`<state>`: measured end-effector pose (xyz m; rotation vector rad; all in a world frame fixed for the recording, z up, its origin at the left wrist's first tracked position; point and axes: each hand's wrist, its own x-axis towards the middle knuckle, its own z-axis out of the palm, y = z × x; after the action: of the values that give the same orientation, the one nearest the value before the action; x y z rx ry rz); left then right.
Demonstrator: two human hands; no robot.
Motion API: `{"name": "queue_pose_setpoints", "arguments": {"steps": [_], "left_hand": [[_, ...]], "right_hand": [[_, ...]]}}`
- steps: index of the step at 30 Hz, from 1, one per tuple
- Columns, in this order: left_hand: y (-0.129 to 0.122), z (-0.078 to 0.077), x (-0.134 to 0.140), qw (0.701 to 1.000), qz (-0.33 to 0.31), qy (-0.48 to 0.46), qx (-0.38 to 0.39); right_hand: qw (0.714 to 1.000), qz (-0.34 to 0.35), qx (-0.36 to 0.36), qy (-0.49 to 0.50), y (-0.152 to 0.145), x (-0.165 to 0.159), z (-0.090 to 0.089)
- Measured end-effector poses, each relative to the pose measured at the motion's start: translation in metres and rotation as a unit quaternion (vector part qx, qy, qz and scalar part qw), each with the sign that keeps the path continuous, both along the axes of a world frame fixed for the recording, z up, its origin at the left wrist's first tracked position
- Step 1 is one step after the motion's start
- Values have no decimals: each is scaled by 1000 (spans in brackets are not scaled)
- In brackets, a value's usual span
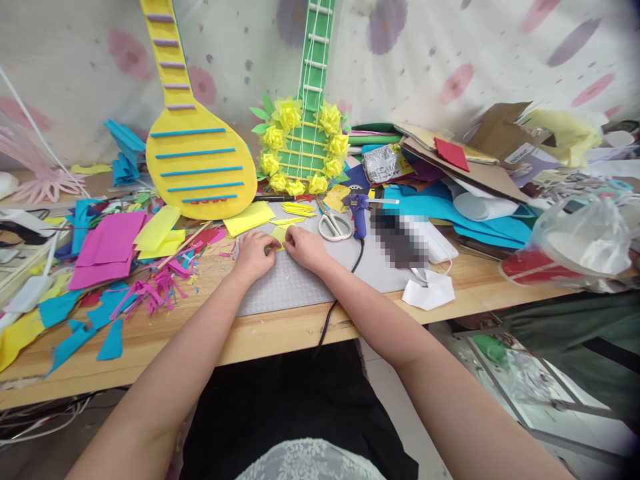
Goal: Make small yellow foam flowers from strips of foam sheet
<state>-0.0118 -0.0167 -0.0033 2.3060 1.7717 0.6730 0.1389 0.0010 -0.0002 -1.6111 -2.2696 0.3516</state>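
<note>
A small piece of yellow crepe paper (279, 233) is pinched between my two hands above the grey cutting mat (285, 287). My left hand (256, 255) has its fingers curled at the paper's left side. From the right, my right hand (304, 247) closes its fingertips on the same piece. Just behind my hands lie a yellow paper stack (249, 219) and several narrow yellow strips (299, 209). White-handled scissors (335, 227) rest right of my right hand, beside a purple glue gun (358, 215).
A yellow paper instrument (200, 157) and a green one (309, 100) ringed with yellow flowers stand at the back. Magenta sheets (110, 247) and coloured scraps cover the left. Blue sheets (425, 207), cardboard and a plastic bag (580, 233) crowd the right. A black cord (330, 313) crosses the table edge.
</note>
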Motion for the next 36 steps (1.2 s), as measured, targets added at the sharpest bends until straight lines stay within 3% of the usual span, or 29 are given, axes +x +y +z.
{"name": "queue_pose_setpoints", "arguments": {"steps": [12,22,36], "left_hand": [[3,-2,7,999,40,1,2],[1,4,9,998,57,1,-28],[3,-5,-4,1000,19,-13,3]], "right_hand": [[999,14,15,-40,-2,-2,-1],[998,34,24,-45,-4,3,-1],[998,47,22,-19,-1,7,-3]]}}
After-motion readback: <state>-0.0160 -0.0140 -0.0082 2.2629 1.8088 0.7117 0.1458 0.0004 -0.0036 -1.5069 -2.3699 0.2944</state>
